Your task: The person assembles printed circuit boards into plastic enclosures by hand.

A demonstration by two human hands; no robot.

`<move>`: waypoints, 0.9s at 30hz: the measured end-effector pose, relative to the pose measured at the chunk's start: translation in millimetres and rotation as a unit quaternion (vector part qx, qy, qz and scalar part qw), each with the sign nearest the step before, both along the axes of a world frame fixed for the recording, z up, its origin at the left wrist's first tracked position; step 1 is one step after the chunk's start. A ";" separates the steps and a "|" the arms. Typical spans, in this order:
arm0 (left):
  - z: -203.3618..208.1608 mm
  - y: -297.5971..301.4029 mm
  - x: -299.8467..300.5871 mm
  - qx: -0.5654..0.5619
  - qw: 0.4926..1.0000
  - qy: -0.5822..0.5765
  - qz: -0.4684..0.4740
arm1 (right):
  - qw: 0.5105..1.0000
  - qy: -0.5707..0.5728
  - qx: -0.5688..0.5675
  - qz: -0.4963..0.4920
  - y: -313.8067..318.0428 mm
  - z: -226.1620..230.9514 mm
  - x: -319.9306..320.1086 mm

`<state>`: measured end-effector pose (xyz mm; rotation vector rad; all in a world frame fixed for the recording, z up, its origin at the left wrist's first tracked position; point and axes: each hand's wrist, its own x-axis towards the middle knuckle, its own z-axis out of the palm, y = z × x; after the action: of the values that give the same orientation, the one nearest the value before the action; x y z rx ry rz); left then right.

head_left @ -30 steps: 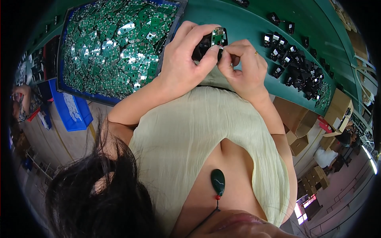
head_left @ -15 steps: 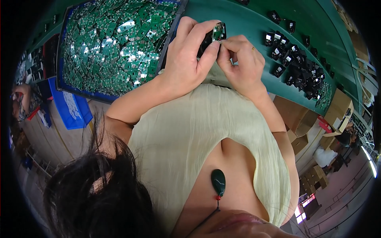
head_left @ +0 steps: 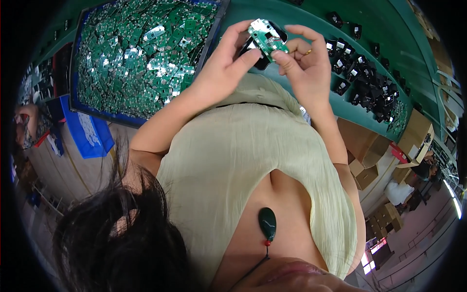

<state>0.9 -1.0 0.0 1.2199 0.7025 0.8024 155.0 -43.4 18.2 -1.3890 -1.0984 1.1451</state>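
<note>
A green circuit board (head_left: 266,35) with a shiny silver part lies tilted over a black plastic housing (head_left: 262,63), both raised above the bench. My left hand (head_left: 224,62) grips the housing from the left, its thumb along the near side. At the board's lower right corner, my right hand (head_left: 311,65) pinches with the thumb and a bent finger, while its index finger extends upward, free of the board. Whether the board sits in the housing or just rests against it, I cannot tell.
A large blue-edged tray (head_left: 73,92) heaped with green circuit boards stands at the left. On the green bench (head_left: 360,119) at the right lie several black housings (head_left: 369,90) in a pile. Cardboard boxes (head_left: 413,131) and a blue bin (head_left: 80,129) are lower down.
The board has turned from nearly edge-on to showing its broad face. My right hand has shifted slightly right and its index finger has lifted and straightened.
</note>
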 end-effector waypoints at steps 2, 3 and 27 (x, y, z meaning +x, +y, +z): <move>2.9 7.6 -6.1 -0.154 0.987 -0.031 -0.033 | 0.995 0.089 -0.052 0.002 -0.6 4.9 7.9; 5.6 11.2 -8.2 -0.300 0.950 -0.063 -0.063 | 0.994 0.090 -0.054 0.002 -1.7 4.5 9.6; 10.0 -7.3 7.1 -0.278 0.957 -0.060 0.055 | 0.825 -0.366 0.430 -0.015 6.0 -28.9 -0.6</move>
<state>8.1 -8.3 10.0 0.6234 0.8315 0.6974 154.3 -37.4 -10.6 -1.0669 -1.8140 -0.0531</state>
